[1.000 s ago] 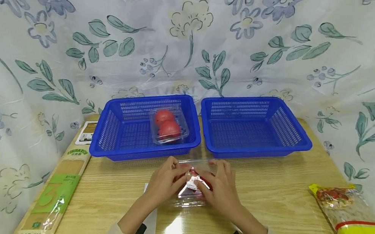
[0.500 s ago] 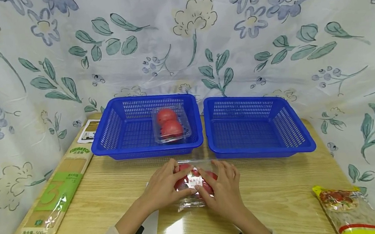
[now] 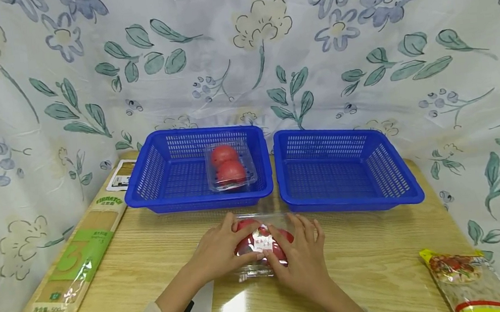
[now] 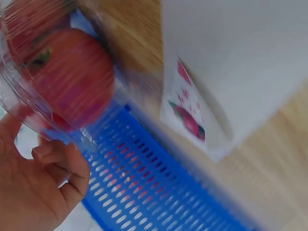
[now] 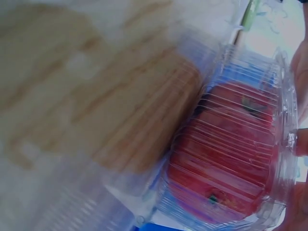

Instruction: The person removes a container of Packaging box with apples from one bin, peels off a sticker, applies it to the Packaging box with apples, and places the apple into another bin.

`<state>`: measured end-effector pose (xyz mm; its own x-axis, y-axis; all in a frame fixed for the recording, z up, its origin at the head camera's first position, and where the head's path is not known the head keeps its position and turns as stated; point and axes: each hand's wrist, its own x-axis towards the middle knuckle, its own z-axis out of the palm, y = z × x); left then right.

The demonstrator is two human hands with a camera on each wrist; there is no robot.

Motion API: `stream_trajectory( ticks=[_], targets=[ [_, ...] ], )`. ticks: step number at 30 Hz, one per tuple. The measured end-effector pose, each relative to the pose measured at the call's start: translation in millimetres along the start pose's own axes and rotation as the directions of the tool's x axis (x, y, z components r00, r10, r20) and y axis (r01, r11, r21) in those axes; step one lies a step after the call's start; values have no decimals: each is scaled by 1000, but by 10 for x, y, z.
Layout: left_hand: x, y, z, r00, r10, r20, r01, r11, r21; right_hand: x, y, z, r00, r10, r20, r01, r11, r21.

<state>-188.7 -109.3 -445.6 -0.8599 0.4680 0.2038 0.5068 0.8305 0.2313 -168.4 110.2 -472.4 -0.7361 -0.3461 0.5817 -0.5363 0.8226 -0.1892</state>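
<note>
A clear plastic clamshell box [image 3: 255,273] with red tomatoes [image 3: 245,246] inside lies on the table in front of the baskets. On its lid is a white sticker [image 3: 264,244] with a red picture and print. My left hand [image 3: 214,251] touches the lid from the left, thumb and forefinger stretched towards the sticker; in the left wrist view its other fingers [image 4: 62,166] bend loosely beside the box. From the right, my right hand [image 3: 304,257] presses a thumb at the sticker's lower edge, fingers spread over the lid. Ribbed plastic covers the tomatoes [image 5: 221,159] in the right wrist view.
Two blue baskets stand behind; the left basket [image 3: 200,200] holds another tomato box [image 3: 230,165], beside the right basket [image 3: 351,203]. A noodle packet [image 3: 77,255] lies left, a yellow-topped food bag [image 3: 466,280] right. Under my left forearm is a white sticker sheet [image 3: 203,300].
The sticker, tilted and partly covered by fingers before, now shows flatter on the lid. My hands have spread slightly apart, and the head view has shifted a little.
</note>
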Motion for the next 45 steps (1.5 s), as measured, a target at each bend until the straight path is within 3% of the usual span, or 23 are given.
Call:
stream_trajectory(
  ticks=[5,12,20,27,38,41,45],
  targets=[
    [8,4,-13,999,32,24,-35,993,112,3,0,-32,1000,-20,9,20,1000,-22],
    [-6,-1,-30,999,-10,31,8,997,76,-13,-15,-62,999,-11,42,11,1000,15],
    [-105,-20,-21,998,-63,15,62,997,54,-37,-39,-153,985,71,159,-89,990,112],
    [-232,-62,-34,996,-91,7,90,995,52,-38,-33,-214,968,134,210,-168,974,152],
    [-329,-78,7,992,-117,47,117,993,9,-63,72,-277,907,246,342,-333,916,225],
    [-342,-74,31,993,-112,47,111,994,17,-62,100,-288,876,279,393,-391,888,240],
    [-350,-67,53,990,-124,72,123,992,15,-59,135,-307,815,304,494,-479,833,277]
  ],
)
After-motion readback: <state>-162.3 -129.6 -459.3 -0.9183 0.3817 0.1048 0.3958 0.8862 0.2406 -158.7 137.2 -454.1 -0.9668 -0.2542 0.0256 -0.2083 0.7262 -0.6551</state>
